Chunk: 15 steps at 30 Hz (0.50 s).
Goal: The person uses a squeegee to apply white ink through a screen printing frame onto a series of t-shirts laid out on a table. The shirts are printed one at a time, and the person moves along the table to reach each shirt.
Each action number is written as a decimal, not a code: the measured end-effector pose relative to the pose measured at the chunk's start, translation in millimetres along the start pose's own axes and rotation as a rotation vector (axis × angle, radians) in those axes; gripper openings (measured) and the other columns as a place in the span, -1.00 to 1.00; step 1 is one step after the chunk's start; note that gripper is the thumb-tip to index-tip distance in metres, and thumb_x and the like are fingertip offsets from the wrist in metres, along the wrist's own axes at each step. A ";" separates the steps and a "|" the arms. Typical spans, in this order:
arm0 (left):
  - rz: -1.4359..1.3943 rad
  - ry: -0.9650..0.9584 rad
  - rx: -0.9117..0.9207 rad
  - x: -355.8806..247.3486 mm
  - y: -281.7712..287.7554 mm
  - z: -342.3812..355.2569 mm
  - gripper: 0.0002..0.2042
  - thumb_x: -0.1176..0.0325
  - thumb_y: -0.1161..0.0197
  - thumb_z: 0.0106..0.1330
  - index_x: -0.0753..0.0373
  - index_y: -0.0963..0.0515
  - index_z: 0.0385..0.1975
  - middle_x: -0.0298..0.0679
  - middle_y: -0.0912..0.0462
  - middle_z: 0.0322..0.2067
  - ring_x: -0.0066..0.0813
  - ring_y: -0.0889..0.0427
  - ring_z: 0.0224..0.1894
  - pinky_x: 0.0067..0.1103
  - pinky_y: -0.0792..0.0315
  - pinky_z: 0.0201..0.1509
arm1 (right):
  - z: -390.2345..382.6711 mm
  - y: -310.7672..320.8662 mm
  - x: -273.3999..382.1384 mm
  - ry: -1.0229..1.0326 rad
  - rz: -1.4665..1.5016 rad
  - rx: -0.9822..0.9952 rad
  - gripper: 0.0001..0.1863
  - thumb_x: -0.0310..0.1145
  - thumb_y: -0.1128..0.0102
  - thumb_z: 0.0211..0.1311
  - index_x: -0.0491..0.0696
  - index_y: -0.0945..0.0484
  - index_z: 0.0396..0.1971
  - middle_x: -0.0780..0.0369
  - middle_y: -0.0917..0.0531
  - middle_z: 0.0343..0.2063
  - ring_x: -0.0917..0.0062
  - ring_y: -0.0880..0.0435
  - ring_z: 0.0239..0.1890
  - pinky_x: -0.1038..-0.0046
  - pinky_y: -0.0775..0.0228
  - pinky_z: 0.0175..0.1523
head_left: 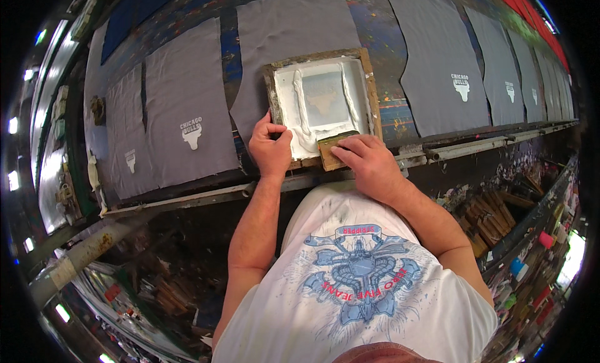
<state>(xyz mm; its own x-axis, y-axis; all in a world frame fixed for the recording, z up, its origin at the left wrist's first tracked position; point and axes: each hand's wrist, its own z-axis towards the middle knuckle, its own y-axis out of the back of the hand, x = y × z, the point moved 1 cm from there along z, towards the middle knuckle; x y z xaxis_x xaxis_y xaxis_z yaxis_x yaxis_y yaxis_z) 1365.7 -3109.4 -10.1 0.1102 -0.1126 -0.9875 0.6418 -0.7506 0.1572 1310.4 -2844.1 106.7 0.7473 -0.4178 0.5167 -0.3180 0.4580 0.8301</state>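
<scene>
A wooden-framed printing screen (370, 88) lies on a grey fabric piece (294, 25) in front of me. White ink (300, 100) runs in two thick ridges down the mesh and is smeared along the near end. Through the mesh a bull-head design shows faintly. My left hand (270, 144) grips the frame's near left corner, thumb and fingers closed on it. In my right hand (370, 160) is a squeegee with a wooden handle (331, 155), held at the near edge of the screen, its blade side toward the ink.
More grey fabric pieces, several with a white printed bull-head design (191, 135), lie along the paint-stained table (387, 44) on both sides. A metal rail (462, 150) follows the table's near edge. Below at right, wooden frames (494, 216) stand stacked on a shelf. Red fabric (531, 19) lies at far right.
</scene>
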 end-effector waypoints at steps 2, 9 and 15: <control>-0.014 -0.007 -0.002 -3.0 2.1 -0.9 -0.87 0.69 -0.48 0.16 0.34 -0.69 -0.39 0.16 -0.72 0.38 -0.20 -0.79 0.32 -0.41 -0.59 0.40 | 4.1 3.3 0.3 -0.029 0.051 0.007 -0.48 -0.60 -0.38 0.15 -0.08 -0.78 0.17 0.15 -0.79 0.08 0.14 -0.74 0.19 0.09 -0.60 0.35; 0.016 -0.031 -0.011 4.1 3.6 7.0 -0.87 0.70 -0.48 0.15 0.33 -0.69 -0.40 0.15 -0.73 0.37 -0.17 -0.76 0.35 -0.40 -0.55 0.45 | 21.0 3.5 -8.4 -0.098 0.152 -0.003 -0.40 -0.77 -0.32 0.06 -0.08 -0.79 0.16 0.13 -0.80 0.05 0.10 -0.75 0.13 0.13 -0.64 0.29; -0.018 -0.014 -0.008 26.4 12.9 32.7 -0.86 0.69 -0.49 0.14 0.32 -0.68 -0.40 0.11 -0.75 0.35 -0.17 -0.77 0.33 -0.39 -0.56 0.43 | 37.0 -19.3 -6.9 -0.062 0.132 0.037 -0.44 -0.73 -0.34 0.14 -0.08 -0.78 0.18 0.13 -0.78 0.09 0.10 -0.75 0.14 0.11 -0.63 0.30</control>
<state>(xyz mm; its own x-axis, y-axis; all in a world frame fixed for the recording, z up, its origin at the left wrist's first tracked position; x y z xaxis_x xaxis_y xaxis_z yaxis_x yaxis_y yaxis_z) 1352.1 -3143.4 -34.6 0.0875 -0.1082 -0.9903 0.6496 -0.7475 0.1391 1289.8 -2879.1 94.9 0.6603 -0.4038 0.6332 -0.4336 0.4833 0.7605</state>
